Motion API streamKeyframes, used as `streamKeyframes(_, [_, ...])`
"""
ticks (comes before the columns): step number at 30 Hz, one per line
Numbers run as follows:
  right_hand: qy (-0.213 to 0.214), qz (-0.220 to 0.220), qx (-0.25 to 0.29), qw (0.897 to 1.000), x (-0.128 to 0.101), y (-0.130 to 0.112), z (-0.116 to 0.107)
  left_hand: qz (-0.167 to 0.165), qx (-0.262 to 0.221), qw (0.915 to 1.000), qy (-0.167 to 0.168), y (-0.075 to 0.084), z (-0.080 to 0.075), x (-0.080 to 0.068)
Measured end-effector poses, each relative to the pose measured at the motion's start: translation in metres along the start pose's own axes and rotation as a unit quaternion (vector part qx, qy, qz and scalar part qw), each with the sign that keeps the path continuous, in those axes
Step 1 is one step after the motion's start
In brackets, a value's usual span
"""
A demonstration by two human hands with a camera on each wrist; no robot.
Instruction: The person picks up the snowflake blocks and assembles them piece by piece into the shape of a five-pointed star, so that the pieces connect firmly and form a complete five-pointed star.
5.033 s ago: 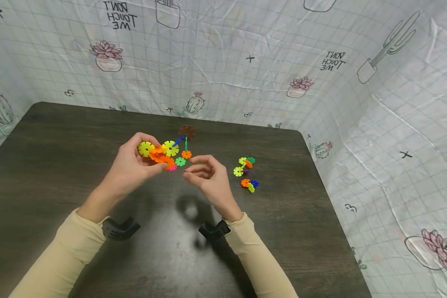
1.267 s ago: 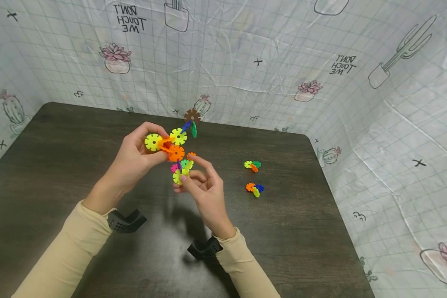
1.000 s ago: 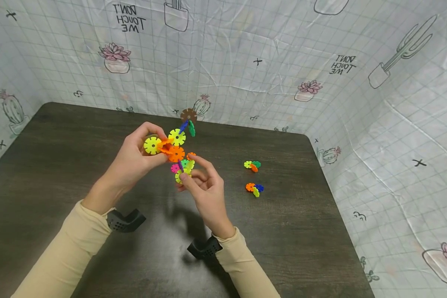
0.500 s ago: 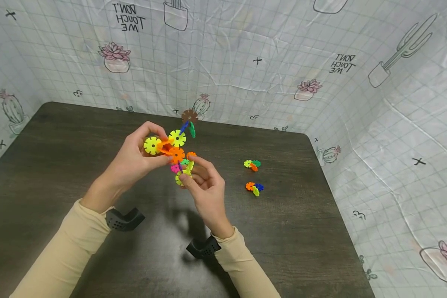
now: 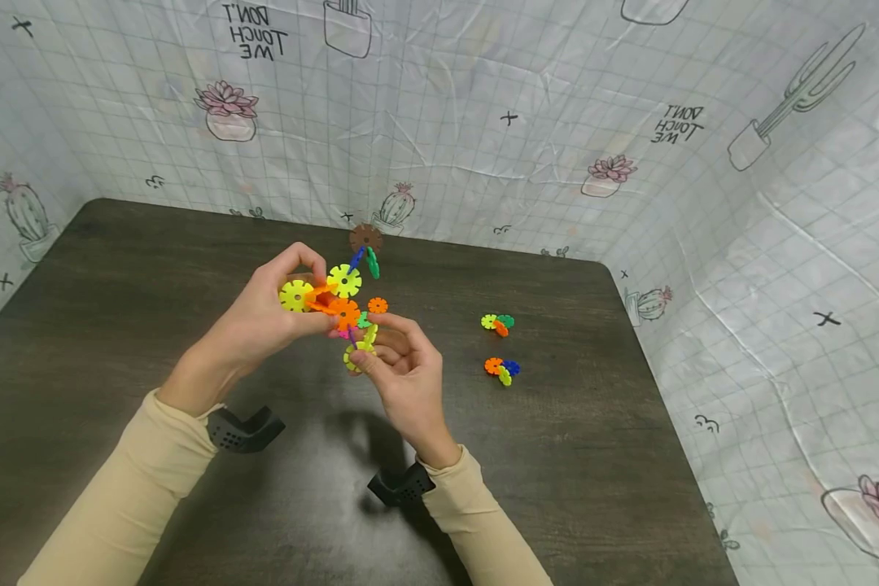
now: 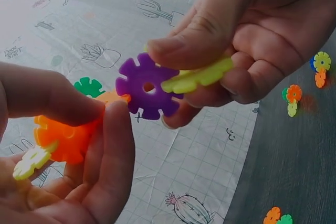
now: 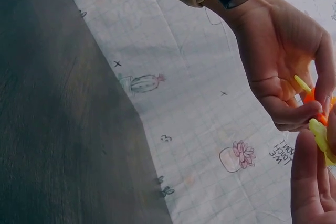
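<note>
My left hand (image 5: 309,291) grips a branching build of toothed plastic discs (image 5: 345,282): yellow, orange, green, blue and a brown one at the top. My right hand (image 5: 366,340) pinches a small piece, a purple disc (image 6: 148,92) slotted with a lime disc (image 6: 197,77), and holds it against the build's lower orange disc (image 5: 345,313). In the left wrist view the purple disc meets the orange disc (image 6: 63,137) held by my left fingers (image 6: 107,150). The right wrist view shows only the lime disc's edge (image 7: 318,130) between both hands.
Both hands are raised over a dark wooden table (image 5: 117,325). Two small disc clusters lie to the right, one yellow-green-orange (image 5: 498,323) and one orange-blue-lime (image 5: 502,369). A cactus-print cloth (image 5: 483,98) walls the table's back and right sides.
Five seconds ago my right hand was empty; it now holds the purple-lime piece. Over the last second it has closed up against the build, which my left hand lowered slightly.
</note>
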State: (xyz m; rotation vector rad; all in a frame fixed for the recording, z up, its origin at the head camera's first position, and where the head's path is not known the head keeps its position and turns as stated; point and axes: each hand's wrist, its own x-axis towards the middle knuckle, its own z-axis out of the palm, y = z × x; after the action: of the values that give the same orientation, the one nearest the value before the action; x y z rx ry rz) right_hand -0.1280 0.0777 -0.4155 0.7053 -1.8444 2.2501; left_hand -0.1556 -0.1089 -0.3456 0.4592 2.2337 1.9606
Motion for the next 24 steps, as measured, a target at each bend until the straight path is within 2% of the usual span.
streamKeyframes(5, [-0.018, 0.0, -0.001, 1.0, 0.001, -0.002, -0.003, -0.008, -0.022, 0.9996, -0.014, 0.001, 0.0, 0.0])
streamKeyframes(18, [-0.05, 0.035, -0.001, 0.998, 0.005, -0.006, -0.008, -0.014, -0.004, 0.9995, -0.029, -0.002, -0.001, -0.001])
streamKeyframes(24, [-0.066, 0.058, -0.01, 0.996, 0.007, -0.01, -0.013, -0.031, -0.005, 0.9989, -0.035, -0.002, 0.0, -0.001])
